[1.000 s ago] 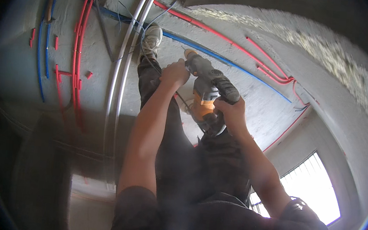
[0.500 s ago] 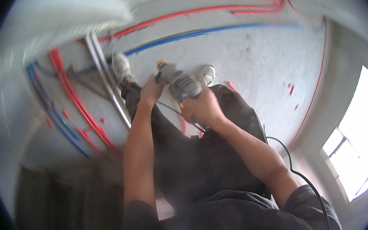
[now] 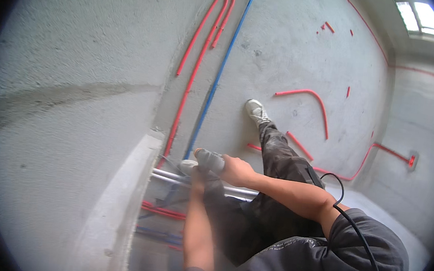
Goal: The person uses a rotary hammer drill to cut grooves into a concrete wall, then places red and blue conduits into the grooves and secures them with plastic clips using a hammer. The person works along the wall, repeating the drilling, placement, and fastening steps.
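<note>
My right hand (image 3: 236, 171) is wrapped around the rear grip of a grey power drill (image 3: 208, 159), which points left toward the foot of a concrete wall (image 3: 73, 123). Just under the drill's front sits my left hand (image 3: 198, 177), closed on it, blurred and partly hidden by the tool. Both forearms rise from the lower edge. A black power cord (image 3: 345, 215) loops back over my right sleeve. My dark-trousered legs spread below the tool, with one pale shoe (image 3: 255, 111) out on the floor and the other (image 3: 188, 166) beside the drill.
Red conduits (image 3: 194, 71) and a blue conduit (image 3: 216, 84) run across the concrete floor along the wall. Two white pipes (image 3: 172, 178) lie under my hands. Loose red tube pieces (image 3: 308, 94) lie to the right. A window (image 3: 418, 14) glows at the top right.
The view has swung round sharply, so the wall now fills the left side. Both hands stay on the drill, which has gone from between my feet to the wall's foot.
</note>
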Demonstrator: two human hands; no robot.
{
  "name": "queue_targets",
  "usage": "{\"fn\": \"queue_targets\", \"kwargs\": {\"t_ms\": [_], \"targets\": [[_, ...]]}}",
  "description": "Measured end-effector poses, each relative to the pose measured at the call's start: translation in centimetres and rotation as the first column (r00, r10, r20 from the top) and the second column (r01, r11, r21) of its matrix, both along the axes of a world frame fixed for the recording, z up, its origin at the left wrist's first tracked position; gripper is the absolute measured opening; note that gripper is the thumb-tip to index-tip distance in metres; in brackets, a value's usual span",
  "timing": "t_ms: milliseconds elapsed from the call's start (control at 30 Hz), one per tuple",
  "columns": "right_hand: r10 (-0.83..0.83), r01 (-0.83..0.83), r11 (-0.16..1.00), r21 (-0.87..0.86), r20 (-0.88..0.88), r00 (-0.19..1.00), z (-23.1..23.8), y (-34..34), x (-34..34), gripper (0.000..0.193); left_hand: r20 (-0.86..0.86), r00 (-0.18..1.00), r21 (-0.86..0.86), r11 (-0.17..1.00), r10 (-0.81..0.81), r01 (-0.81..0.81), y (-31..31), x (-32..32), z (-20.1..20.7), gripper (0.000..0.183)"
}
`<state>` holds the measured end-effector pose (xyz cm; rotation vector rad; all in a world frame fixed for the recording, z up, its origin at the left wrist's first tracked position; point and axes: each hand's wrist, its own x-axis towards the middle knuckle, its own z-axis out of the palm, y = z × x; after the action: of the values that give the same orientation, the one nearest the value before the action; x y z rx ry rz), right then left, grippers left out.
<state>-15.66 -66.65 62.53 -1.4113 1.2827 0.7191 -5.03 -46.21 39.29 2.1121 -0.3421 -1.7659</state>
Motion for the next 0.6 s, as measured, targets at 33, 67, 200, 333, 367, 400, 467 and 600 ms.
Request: {"fn": "queue_targets", "kwargs": {"t_ms": [33,67,200,333,367,400,467,600], "targets": [[-0.056,0.056,0.998,-0.003,0.006,0.998,0.2,0.9,0.8,0.038,-0.022,0.999,0.012,0.999,-0.037,0.037,0.2,1.7,0.8,0.05],[-0.093,0.092,0.996,0.017,0.027,0.995,0.4,1.7,1.4,0.039,-0.015,0.997,-0.133,0.988,0.075,-0.076,0.5,2.9,1.5,0.045],[-0.263,0.265,0.964,-0.001,0.114,0.958,-0.2,5.6,3.7,0.053,0.186,0.959,-0.386,0.882,-0.213,0.27,1.9,8.9,0.7,0.035],[-0.297,0.338,0.926,-0.17,0.226,0.928,-2.7,10.4,4.6,0.044,0.115,0.993,-0.422,0.905,0.003,0.046,3.4,12.1,-4.8,0.028],[-0.311,0.341,0.928,-0.151,0.191,0.931,-3.8,11.1,4.6,0.043,0.186,0.981,-0.336,0.934,-0.059,0.12,4.3,12.9,-5.9,0.026],[-0.371,0.389,0.919,-0.072,0.181,0.911,-4.0,12.2,4.5,0.042,0.221,0.967,-0.295,0.936,-0.126,0.19,6.4,13.8,-5.4,0.025],[-0.439,0.451,0.892,-0.03,0.186,0.879,-5.7,12.3,5.0,0.039,0.253,0.931,-0.136,0.944,-0.261,0.302,6.9,14.9,-6.1,0.023],[-0.412,0.417,0.909,0.015,0.184,0.892,-7.4,11.4,5.3,0.04,0.175,0.94,-0.04,0.952,-0.291,0.302,5.9,14.5,-6.1,0.025]]}}
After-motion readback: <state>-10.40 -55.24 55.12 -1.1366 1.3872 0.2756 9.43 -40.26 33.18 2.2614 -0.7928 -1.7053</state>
